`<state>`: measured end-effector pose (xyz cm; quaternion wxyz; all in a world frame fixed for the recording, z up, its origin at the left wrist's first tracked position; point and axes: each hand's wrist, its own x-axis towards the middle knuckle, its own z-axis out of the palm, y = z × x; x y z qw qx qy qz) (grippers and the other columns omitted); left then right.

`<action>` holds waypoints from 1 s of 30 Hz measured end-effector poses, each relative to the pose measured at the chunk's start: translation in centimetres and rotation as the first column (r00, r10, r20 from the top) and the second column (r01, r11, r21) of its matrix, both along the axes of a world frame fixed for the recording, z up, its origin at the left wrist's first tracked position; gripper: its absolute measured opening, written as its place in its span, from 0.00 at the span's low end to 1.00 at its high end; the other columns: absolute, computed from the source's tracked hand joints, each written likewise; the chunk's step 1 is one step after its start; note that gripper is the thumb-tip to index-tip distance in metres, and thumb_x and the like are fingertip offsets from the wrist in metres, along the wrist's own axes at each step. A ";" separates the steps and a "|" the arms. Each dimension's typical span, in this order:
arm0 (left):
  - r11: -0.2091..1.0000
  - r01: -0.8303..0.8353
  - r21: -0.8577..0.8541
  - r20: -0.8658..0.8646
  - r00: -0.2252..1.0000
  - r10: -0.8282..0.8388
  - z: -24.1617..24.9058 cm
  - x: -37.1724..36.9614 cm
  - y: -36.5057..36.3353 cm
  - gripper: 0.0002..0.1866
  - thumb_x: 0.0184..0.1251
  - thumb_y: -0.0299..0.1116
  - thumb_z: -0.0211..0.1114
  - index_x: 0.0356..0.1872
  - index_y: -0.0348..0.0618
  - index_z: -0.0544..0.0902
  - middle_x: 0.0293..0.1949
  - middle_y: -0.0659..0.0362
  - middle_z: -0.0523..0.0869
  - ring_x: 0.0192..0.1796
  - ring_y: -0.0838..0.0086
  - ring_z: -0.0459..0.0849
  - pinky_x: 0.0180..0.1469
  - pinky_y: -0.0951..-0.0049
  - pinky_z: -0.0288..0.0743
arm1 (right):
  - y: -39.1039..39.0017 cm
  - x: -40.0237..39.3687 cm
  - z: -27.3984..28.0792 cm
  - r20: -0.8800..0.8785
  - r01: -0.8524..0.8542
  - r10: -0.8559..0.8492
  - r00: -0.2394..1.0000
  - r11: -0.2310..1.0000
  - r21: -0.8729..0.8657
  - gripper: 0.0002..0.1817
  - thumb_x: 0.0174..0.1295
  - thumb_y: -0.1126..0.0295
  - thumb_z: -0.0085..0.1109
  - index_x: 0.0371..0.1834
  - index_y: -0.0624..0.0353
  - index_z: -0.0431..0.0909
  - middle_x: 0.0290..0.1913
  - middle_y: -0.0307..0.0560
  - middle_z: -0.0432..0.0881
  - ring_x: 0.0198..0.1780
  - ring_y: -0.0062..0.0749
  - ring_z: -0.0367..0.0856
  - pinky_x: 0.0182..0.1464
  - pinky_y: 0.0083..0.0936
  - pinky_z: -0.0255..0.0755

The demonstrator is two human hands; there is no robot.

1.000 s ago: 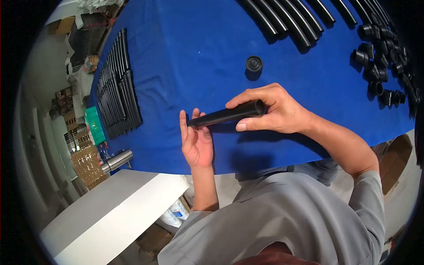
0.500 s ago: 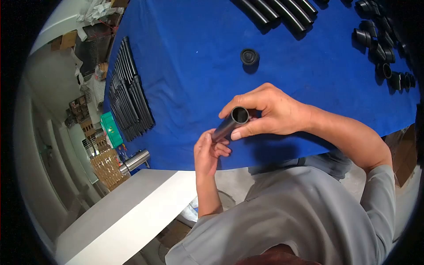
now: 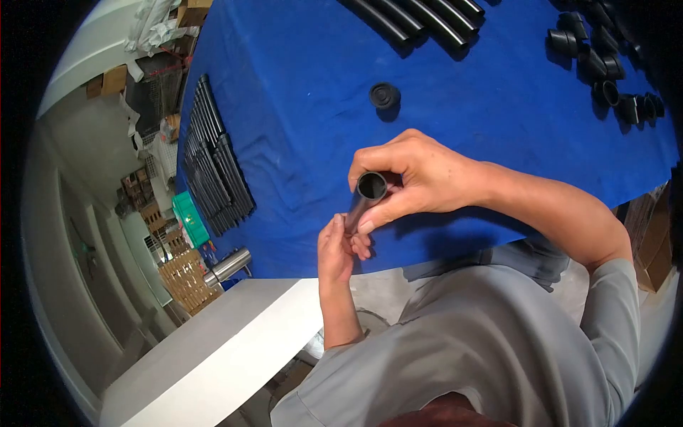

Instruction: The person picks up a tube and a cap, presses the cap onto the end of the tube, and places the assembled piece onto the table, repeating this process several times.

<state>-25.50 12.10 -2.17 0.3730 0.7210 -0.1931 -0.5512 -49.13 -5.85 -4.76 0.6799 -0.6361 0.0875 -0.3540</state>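
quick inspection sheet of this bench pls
surface: blue cloth over the table
job's things: black tube held in both hands, open end toward the camera
clutter: round cap; row of thin tubes at left; bent pipes at top; fittings at top right
grippers: right hand grips the upper end; left hand holds the lower end
cables: nothing seen
surroundings: white board, metal cylinder, green crate

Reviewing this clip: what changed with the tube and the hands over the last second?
The black tube was swung from lying crosswise to pointing its open end up at the camera. The right hand kept its grip near that end; the left hand, open-palmed before, closed its fingers around the lower end. Unchanged: the round cap, the pipe stacks and the fittings on the blue cloth.
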 end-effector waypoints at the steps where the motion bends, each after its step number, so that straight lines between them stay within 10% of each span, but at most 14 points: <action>1: 1.000 -0.021 -0.011 0.009 1.000 0.021 0.0 -0.2 -0.1 0.24 0.84 0.50 0.52 0.50 0.34 0.79 0.26 0.51 0.85 0.20 0.71 0.83 0.21 0.75 0.74 | 0.0 0.1 -0.1 0.001 0.013 -0.013 1.000 1.000 -0.017 0.20 0.58 0.57 0.77 0.41 0.60 0.82 0.25 0.42 0.79 0.26 0.29 0.77 0.29 0.27 0.68; 6: 0.912 -0.338 -0.234 -0.177 0.937 0.302 -1.7 2.1 0.1 0.23 0.81 0.46 0.58 0.61 0.35 0.76 0.43 0.47 0.88 0.34 0.66 0.88 0.32 0.71 0.85 | 0.2 0.5 -1.4 -0.011 0.121 -0.122 0.993 0.991 -0.056 0.20 0.58 0.58 0.76 0.43 0.62 0.82 0.27 0.49 0.82 0.28 0.40 0.82 0.32 0.34 0.72; 10: 0.789 -0.504 -0.352 -0.557 0.790 0.256 -2.7 2.8 -0.1 0.21 0.81 0.29 0.56 0.69 0.34 0.72 0.67 0.42 0.76 0.70 0.53 0.77 0.59 0.57 0.87 | 0.1 0.6 -1.8 -0.096 0.143 -0.149 0.984 0.987 -0.072 0.20 0.58 0.59 0.74 0.45 0.63 0.83 0.26 0.51 0.83 0.28 0.43 0.83 0.32 0.36 0.73; 22: 0.709 -0.531 -0.464 -0.593 0.781 0.196 -3.6 3.4 -1.1 0.19 0.79 0.38 0.62 0.53 0.27 0.81 0.56 0.43 0.87 0.59 0.56 0.86 0.66 0.61 0.82 | -0.1 0.7 -2.1 -0.123 0.086 -0.099 0.987 0.991 -0.103 0.18 0.57 0.62 0.71 0.43 0.64 0.82 0.22 0.51 0.81 0.24 0.43 0.81 0.30 0.39 0.71; 25: 0.723 -0.558 -0.408 -0.737 0.668 0.100 -3.1 3.0 -1.6 0.22 0.80 0.37 0.60 0.60 0.24 0.77 0.62 0.41 0.82 0.65 0.55 0.82 0.73 0.57 0.75 | -0.1 0.7 -2.0 -0.129 0.092 -0.105 0.986 0.990 -0.102 0.18 0.57 0.60 0.71 0.40 0.64 0.82 0.23 0.52 0.81 0.25 0.46 0.82 0.30 0.39 0.71; 30: 0.662 -0.414 -0.625 -0.522 0.852 0.040 -1.9 -2.0 -3.8 0.29 0.83 0.36 0.56 0.76 0.34 0.61 0.72 0.43 0.72 0.72 0.55 0.74 0.77 0.55 0.69 | -0.3 0.8 -2.5 -0.156 0.141 -0.169 0.973 0.974 -0.177 0.20 0.59 0.54 0.70 0.33 0.64 0.83 0.22 0.55 0.82 0.26 0.51 0.83 0.30 0.42 0.73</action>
